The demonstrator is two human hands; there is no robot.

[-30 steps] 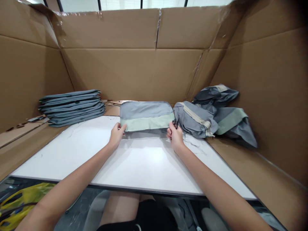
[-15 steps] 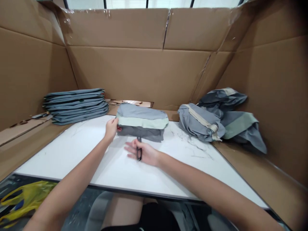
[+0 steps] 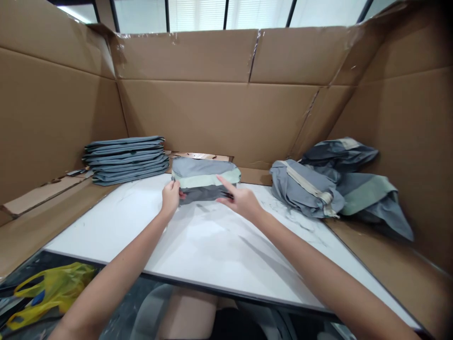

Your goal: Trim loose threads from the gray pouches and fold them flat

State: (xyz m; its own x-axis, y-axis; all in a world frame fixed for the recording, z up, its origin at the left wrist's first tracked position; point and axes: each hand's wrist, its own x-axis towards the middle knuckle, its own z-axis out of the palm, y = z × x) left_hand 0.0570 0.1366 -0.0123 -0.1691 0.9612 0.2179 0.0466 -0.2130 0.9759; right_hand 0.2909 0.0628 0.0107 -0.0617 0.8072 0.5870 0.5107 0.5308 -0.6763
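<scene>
A grey fabric piece with a pale green band (image 3: 207, 180) lies folded at the far middle of the table. My left hand (image 3: 171, 196) pinches its left edge, where a bit of red shows. My right hand (image 3: 241, 200) is over the front right part of the fabric, index finger stretched toward the green band. Small black thread snips (image 3: 227, 194) are held in this hand, mostly hidden by the fingers. I cannot tell whether the snips touch the fabric.
A neat stack of folded blue-grey fabric pieces (image 3: 127, 160) stands at the back left. Crumpled grey fabric pieces (image 3: 306, 189) are heaped at the right. Cardboard walls (image 3: 212, 113) surround the white table (image 3: 198, 245). A yellow plastic bag (image 3: 60, 288) is below the front left edge.
My right hand has moved forward and right, from in front of the fabric to over its front right part, with the snips in it. My left hand still holds the left edge.
</scene>
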